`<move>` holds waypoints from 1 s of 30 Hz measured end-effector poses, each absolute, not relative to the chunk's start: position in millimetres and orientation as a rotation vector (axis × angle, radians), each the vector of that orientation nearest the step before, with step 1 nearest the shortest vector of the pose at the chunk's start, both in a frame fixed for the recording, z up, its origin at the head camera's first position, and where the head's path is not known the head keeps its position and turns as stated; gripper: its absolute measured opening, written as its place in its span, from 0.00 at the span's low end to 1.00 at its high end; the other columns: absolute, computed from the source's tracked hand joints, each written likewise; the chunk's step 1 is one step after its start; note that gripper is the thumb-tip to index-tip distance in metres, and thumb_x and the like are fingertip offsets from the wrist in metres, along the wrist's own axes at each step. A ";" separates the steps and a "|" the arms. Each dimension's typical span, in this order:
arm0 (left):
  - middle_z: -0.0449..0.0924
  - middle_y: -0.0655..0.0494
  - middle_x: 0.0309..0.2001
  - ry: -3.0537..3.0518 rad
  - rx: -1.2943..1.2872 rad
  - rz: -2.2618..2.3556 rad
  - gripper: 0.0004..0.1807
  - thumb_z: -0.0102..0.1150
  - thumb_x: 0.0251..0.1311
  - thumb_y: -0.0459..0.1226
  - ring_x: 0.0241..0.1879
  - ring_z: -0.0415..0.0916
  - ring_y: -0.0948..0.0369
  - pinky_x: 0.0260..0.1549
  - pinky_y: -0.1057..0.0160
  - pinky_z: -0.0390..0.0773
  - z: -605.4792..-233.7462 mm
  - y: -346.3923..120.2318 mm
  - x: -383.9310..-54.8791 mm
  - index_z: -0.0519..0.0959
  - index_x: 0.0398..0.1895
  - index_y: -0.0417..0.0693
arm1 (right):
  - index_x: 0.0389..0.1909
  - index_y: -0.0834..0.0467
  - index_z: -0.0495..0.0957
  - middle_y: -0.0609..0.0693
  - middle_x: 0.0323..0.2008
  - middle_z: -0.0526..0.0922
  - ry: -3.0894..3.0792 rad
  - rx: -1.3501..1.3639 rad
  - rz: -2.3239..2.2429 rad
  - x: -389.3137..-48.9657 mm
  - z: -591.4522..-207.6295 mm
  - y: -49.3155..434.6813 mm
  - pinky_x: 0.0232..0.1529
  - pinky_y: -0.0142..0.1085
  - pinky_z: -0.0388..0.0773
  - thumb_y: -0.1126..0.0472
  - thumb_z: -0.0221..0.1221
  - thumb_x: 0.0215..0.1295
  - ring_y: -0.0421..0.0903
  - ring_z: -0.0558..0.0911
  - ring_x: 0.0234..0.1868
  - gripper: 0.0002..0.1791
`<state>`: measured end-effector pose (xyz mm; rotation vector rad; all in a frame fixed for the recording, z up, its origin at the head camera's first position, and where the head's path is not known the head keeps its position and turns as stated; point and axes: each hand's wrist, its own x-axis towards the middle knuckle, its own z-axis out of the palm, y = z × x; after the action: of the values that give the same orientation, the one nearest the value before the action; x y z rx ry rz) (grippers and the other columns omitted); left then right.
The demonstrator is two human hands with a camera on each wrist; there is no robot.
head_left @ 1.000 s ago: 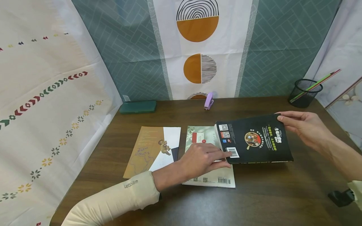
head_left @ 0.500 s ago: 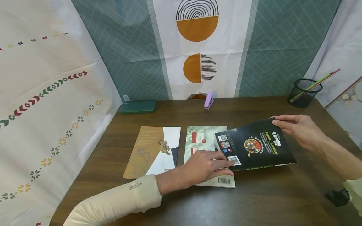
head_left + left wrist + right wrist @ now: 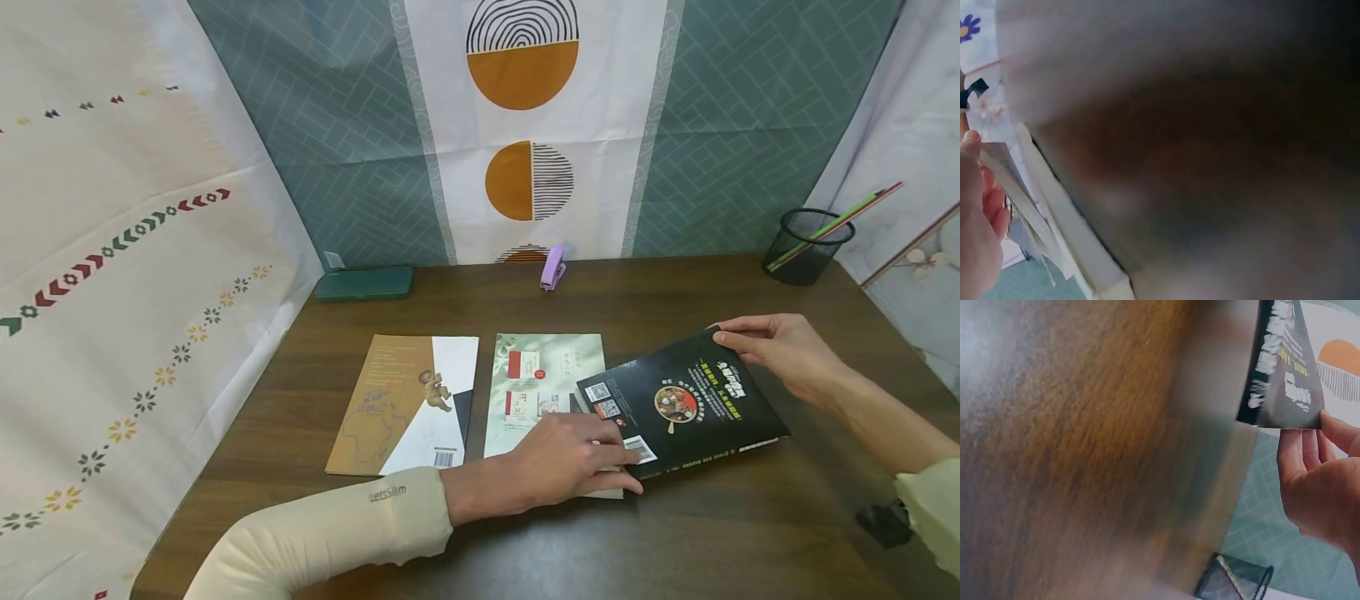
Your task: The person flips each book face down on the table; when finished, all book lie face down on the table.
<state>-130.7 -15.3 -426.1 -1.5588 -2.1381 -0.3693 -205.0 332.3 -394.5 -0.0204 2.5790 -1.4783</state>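
Observation:
In the head view, a black book (image 3: 678, 404) lies slantwise with its back cover up, showing codes and a round picture. My right hand (image 3: 787, 354) pinches its far right corner, thumb on the cover; the right wrist view has this hand (image 3: 1322, 475) with its fingers behind the book's edge. My left hand (image 3: 573, 462) grips the near left corner, fingers over the barcode, thumb at the near edge. The black book overlaps a pale green book (image 3: 551, 358), partly hidden by the left hand. Left of that lies a brown and white book (image 3: 390, 400).
Along the back of the wooden table (image 3: 675, 292) stand a green case (image 3: 363, 284), a purple stapler (image 3: 553, 268) and a black mesh cup (image 3: 802, 250) with pencils. Patterned cloths hang behind and at the sides.
Both hands have brought the black book nearer to the front and turned it, its left end swinging toward the near side. The right hand has moved slightly left. The other books stay put.

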 end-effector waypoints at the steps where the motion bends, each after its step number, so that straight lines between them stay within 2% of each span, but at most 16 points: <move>1: 0.83 0.70 0.37 -2.156 -1.553 -0.379 0.16 0.71 0.66 0.59 0.37 0.77 0.73 0.39 0.77 0.76 -427.4 -13.9 -130.9 0.93 0.47 0.63 | 0.69 0.74 0.73 0.43 0.53 0.83 2.597 -0.017 -1.453 -205.5 -395.3 332.1 0.54 0.33 0.83 0.50 0.64 0.78 0.22 0.79 0.43 0.34; 4: 0.85 0.68 0.44 -2.226 -1.541 -0.416 0.17 0.72 0.64 0.60 0.43 0.80 0.71 0.42 0.76 0.77 -430.3 -10.0 -131.2 0.93 0.45 0.63 | 0.69 0.73 0.73 0.62 0.64 0.78 2.633 -0.016 -1.401 -206.8 -397.1 331.2 0.56 0.36 0.83 0.50 0.63 0.78 0.21 0.77 0.43 0.33; 7: 0.88 0.66 0.50 -2.314 -1.551 -0.486 0.18 0.75 0.61 0.59 0.49 0.84 0.71 0.41 0.76 0.78 -431.2 -7.3 -130.5 0.92 0.46 0.61 | 0.69 0.72 0.74 0.70 0.68 0.74 2.654 -0.019 -1.383 -208.5 -398.8 330.1 0.52 0.31 0.84 0.51 0.63 0.78 0.22 0.76 0.44 0.32; 13: 0.89 0.69 0.54 -2.420 -1.528 -0.462 0.21 0.75 0.60 0.60 0.56 0.83 0.73 0.39 0.77 0.78 -431.2 -3.9 -128.5 0.92 0.50 0.62 | 0.68 0.70 0.77 0.70 0.68 0.76 2.680 -0.045 -1.388 -211.0 -400.5 327.9 0.42 0.21 0.78 0.52 0.64 0.78 0.22 0.75 0.44 0.30; 20: 0.88 0.72 0.54 -2.466 -1.480 -0.408 0.23 0.72 0.62 0.62 0.56 0.81 0.77 0.36 0.78 0.76 -433.6 0.4 -126.2 0.91 0.54 0.64 | 0.67 0.70 0.77 0.72 0.66 0.77 2.708 -0.069 -1.370 -214.5 -402.7 322.8 0.42 0.20 0.78 0.53 0.62 0.80 0.20 0.75 0.42 0.27; 26: 0.87 0.74 0.55 -2.471 -1.433 -0.355 0.23 0.70 0.62 0.64 0.56 0.80 0.80 0.35 0.80 0.75 -436.2 6.6 -123.0 0.91 0.53 0.67 | 0.69 0.71 0.75 0.73 0.67 0.76 2.692 -0.093 -1.378 -217.3 -405.9 322.3 0.42 0.18 0.77 0.60 0.61 0.80 0.16 0.74 0.42 0.25; 28: 0.87 0.74 0.55 -2.473 -1.425 -0.350 0.22 0.70 0.62 0.64 0.56 0.80 0.80 0.36 0.79 0.75 -436.0 8.6 -121.7 0.91 0.53 0.67 | 0.70 0.71 0.74 0.72 0.67 0.75 2.685 -0.098 -1.378 -218.0 -406.7 322.4 0.42 0.17 0.77 0.62 0.61 0.80 0.18 0.76 0.44 0.25; 30: 0.87 0.74 0.55 -2.477 -1.419 -0.358 0.22 0.71 0.62 0.63 0.56 0.80 0.79 0.40 0.79 0.77 -436.0 10.2 -120.2 0.91 0.53 0.66 | 0.70 0.70 0.74 0.71 0.67 0.76 2.702 -0.105 -1.351 -218.3 -407.4 321.9 0.42 0.17 0.76 0.63 0.61 0.79 0.29 0.81 0.50 0.25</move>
<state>-120.2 10.2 -436.0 -1.4190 -2.4766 -0.3577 -218.3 321.9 -407.4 -0.1050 2.7018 -1.3512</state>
